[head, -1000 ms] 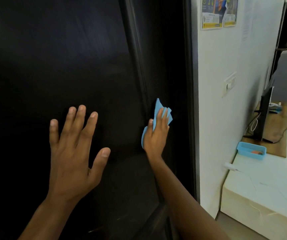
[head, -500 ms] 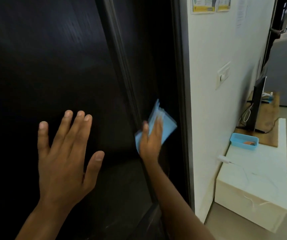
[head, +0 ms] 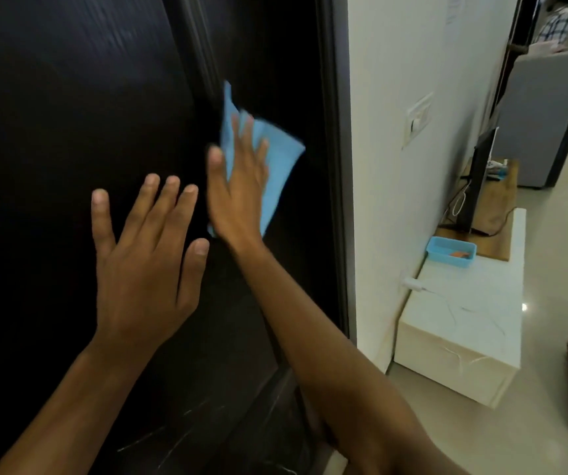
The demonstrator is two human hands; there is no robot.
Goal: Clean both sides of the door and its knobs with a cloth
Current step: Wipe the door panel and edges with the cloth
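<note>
A dark brown door [head: 53, 132] fills the left and middle of the view, its raised frame edge running up past my right hand. With straight fingers, my right hand [head: 238, 186] presses a light blue cloth [head: 275, 166] flat against the door panel beside that edge. My left hand [head: 142, 255] lies flat on the door face, fingers spread, just left of the right hand. No knob is visible.
A white wall [head: 413, 80] with a switch plate [head: 418, 118] stands right of the door. Along it sit a white block [head: 461, 337], a blue tray [head: 450, 250], a wooden board and a dark screen [head: 479, 180]. A person sits far at top right.
My right hand has slid the cloth up and to the right on the door panel. The view has swung right, and my left hand stays flat on the door.
</note>
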